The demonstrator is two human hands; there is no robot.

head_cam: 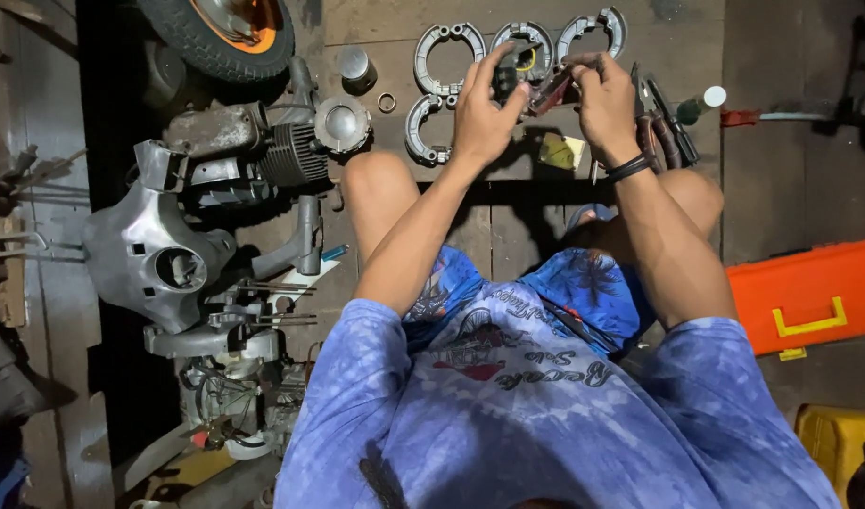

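Hands raised over brake shoes (448, 42), left hand (484, 113) gripping dark part (504, 83), right hand (605, 104) pinching reddish piece (550, 92)

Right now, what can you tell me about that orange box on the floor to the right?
The orange box looks like a plastic tool case, lying flat on the dark wooden floor to the right of the seated person's right arm. Its lid is shut, and a yellow handle or latch sits on the side nearest the camera. The picture's right edge cuts it off. Neither hand touches it; whether the blue sleeve meets its near corner I cannot tell.
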